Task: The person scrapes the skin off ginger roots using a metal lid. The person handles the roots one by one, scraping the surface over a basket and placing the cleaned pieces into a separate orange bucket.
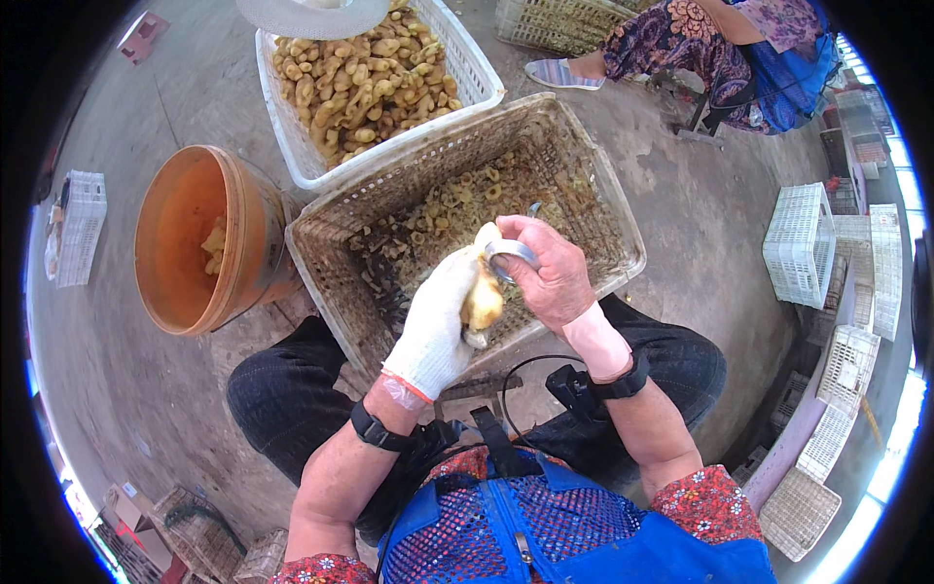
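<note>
My left hand [436, 316], in a white knit glove with an orange cuff, is closed around a knobbly yellow-brown root-like vegetable [484, 304]. Bare, my right hand [556, 277] pinches a shiny metal ring-shaped tool [512, 255] against the vegetable's pale upper end. Both hands are above the near part of a dirty plastic crate [341, 226], which stands between my knees. Curled, ring-like peelings [457, 209] and dark scraps lie in its bottom. I cannot make out the vegetable's exact kind.
Beyond the crate stands a white basket [479, 76] heaped with similar vegetables [365, 88], partly covered by a pale hat brim [311, 18]. An orange bucket [167, 234] at left holds a few pale pieces [214, 245]. Another person [681, 49] sits far right; white crates [800, 243] stand nearby.
</note>
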### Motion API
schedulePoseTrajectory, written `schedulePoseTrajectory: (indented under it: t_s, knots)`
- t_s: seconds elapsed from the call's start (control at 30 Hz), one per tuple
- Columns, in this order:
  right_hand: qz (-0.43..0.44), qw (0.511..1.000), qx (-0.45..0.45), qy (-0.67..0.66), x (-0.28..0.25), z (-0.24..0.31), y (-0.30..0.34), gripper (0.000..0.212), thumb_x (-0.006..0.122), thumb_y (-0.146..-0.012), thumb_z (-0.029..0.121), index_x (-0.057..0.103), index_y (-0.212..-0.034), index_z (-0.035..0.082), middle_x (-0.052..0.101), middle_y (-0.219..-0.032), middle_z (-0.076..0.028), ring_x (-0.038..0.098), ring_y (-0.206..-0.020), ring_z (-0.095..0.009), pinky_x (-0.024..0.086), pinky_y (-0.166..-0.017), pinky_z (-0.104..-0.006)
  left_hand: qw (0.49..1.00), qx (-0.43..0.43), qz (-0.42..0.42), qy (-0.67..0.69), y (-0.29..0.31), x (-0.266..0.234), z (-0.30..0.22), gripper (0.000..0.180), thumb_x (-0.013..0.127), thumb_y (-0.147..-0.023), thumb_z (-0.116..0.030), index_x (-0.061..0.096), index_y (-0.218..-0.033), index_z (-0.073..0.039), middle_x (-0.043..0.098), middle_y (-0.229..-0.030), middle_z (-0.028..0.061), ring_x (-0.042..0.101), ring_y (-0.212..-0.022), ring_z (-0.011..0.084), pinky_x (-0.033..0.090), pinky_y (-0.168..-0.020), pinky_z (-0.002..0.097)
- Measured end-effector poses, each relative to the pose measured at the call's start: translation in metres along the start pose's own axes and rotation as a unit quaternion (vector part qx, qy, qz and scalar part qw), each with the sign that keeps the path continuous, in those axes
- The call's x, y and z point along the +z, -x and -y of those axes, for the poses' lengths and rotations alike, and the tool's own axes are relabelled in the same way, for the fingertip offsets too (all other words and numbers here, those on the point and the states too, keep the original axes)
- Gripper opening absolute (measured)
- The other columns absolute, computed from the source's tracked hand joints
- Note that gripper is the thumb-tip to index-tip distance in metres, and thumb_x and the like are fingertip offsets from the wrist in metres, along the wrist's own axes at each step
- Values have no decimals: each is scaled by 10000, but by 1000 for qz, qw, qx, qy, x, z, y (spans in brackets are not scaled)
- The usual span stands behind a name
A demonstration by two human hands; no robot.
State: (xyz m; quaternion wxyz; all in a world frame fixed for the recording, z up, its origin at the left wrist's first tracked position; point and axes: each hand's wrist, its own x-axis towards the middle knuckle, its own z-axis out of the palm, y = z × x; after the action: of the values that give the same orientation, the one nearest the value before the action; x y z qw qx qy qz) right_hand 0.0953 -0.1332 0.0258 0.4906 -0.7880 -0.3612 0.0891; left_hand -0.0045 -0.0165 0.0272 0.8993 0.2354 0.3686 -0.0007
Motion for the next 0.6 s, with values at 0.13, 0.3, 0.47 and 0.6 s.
schedulePoseTrajectory:
  t_s: [0.13,0.3,0.47,0.6]
  knots:
    - [-21,998,-13,59,13,0,6,192,652,-827,76,603,-1007,32,639,-1039,-137,636,-925,-318,522,-758,-355,990,87,-10,-112,-5,1,7,240,537,-957,-239,572,-1124,-71,596,-862,12,576,-607,109,424,-392,218]
    - [-130,945,211,-213,-13,16,-8,127,589,-932,159,574,-992,48,697,-859,-97,683,-739,-215,527,-679,-350,976,-111,79,171,-6,-19,-21,285,544,-945,-300,555,-1080,-50,578,-817,69,549,-578,127,398,-367,201]
    - [-27,987,119,-104,-14,3,-6,180,650,-888,122,622,-1043,35,682,-1022,-85,641,-937,-161,510,-794,-300,931,-219,129,264,-12,-27,-16,350,516,-945,-358,535,-1115,-52,584,-798,98,544,-561,127,346,-296,181]
    - [19,987,127,-94,-11,2,-5,243,666,-845,69,624,-1085,57,686,-970,-92,660,-883,-187,514,-788,-300,990,-133,34,37,-5,-13,-7,361,514,-943,-380,563,-1089,-54,604,-813,90,571,-593,165,398,-342,211]
